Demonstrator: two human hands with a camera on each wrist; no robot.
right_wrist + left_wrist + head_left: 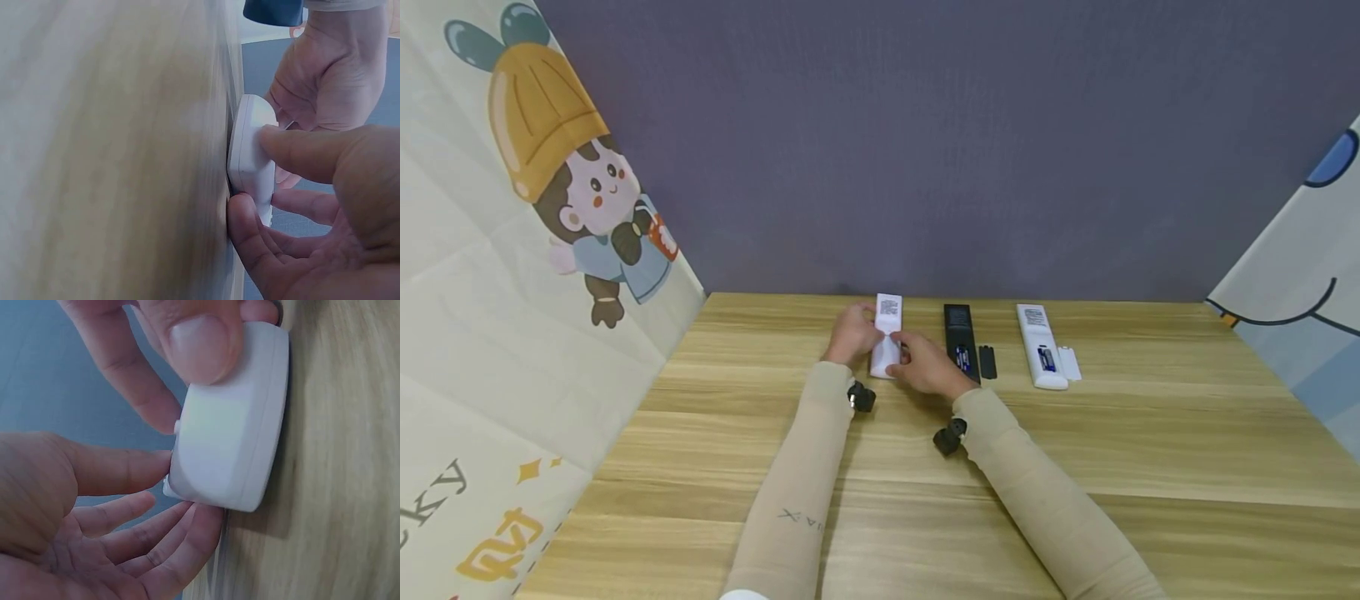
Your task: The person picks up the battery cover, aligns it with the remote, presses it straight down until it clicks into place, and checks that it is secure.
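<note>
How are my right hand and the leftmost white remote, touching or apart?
Touching. In the right wrist view, your right hand rests its thumb tip on the leftmost white remote, with no gap between.

Dark letters "ky" (428, 503) on the pale sheet (482, 333); labels (889, 307) on remotes (881, 362) illegible

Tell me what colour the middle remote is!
The middle remote is black; it shows best in the head view.

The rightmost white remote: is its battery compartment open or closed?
Open: batteries show in the back of this white remote, and a white cover lies beside it.
</note>
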